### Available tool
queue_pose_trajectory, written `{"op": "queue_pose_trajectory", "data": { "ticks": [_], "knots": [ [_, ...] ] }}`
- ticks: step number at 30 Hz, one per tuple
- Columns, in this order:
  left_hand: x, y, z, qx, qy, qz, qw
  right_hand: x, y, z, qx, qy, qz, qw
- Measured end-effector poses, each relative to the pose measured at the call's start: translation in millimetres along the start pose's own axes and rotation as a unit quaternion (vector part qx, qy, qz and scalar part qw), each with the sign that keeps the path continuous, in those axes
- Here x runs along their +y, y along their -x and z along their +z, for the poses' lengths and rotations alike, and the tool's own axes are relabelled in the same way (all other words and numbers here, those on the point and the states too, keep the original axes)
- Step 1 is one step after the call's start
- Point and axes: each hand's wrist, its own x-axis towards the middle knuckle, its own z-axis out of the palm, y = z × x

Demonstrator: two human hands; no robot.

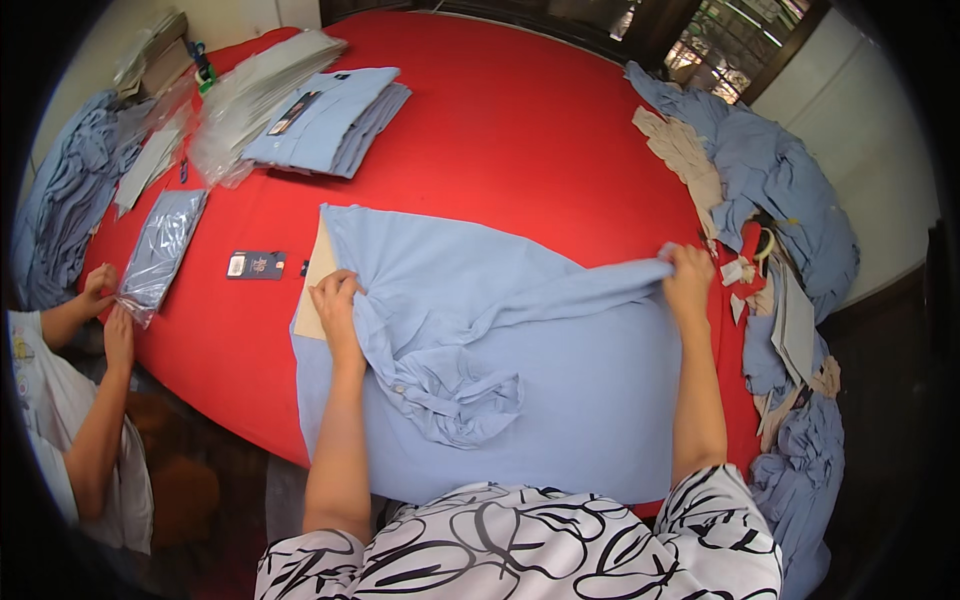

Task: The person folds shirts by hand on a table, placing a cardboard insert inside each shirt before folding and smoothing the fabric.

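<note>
A light blue shirt (pixel 560 380) lies spread face down on the red table (pixel 500 130) in front of me. My left hand (pixel 338 300) pinches a fold of the shirt's fabric near its left side, over a beige cardboard sheet (pixel 316 275) that sticks out from under the cloth. My right hand (pixel 688 278) grips the shirt's edge at the right and pulls a long fold taut across it. The bunched collar and sleeve (pixel 450 400) sit in the middle.
A stack of folded blue shirts (pixel 330 120) and clear plastic bags (pixel 250 95) lie at the far left. A dark hang tag (pixel 256 264) rests left of the shirt. Another person's hands (pixel 108 310) hold a bagged shirt (pixel 160 250). Unfolded blue shirts (pixel 780 180) pile up at the right.
</note>
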Motion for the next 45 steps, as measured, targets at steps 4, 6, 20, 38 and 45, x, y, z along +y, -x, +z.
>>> {"op": "queue_pose_trajectory", "data": {
  "ticks": [4,6,20,38,45],
  "knots": [
    [7,-2,-1,-0.007,0.004,0.018,1.000,33,101,-65,0.006,0.038,0.098,0.994],
    [-4,-2,4,-0.001,0.024,0.032,0.999,46,143,-74,-0.080,0.042,0.142,0.986],
    [-10,-11,-51,-0.248,-0.080,0.042,0.965,29,97,29,-0.085,-0.047,0.254,0.962],
    [-16,-10,-57,-0.238,-0.050,0.145,0.959,-214,154,-69,-0.343,-0.364,-0.223,0.837],
    [-4,-20,-62,-0.299,-0.008,0.055,0.953,-151,77,-113,-0.276,-0.663,-0.035,0.695]
  ]
}}
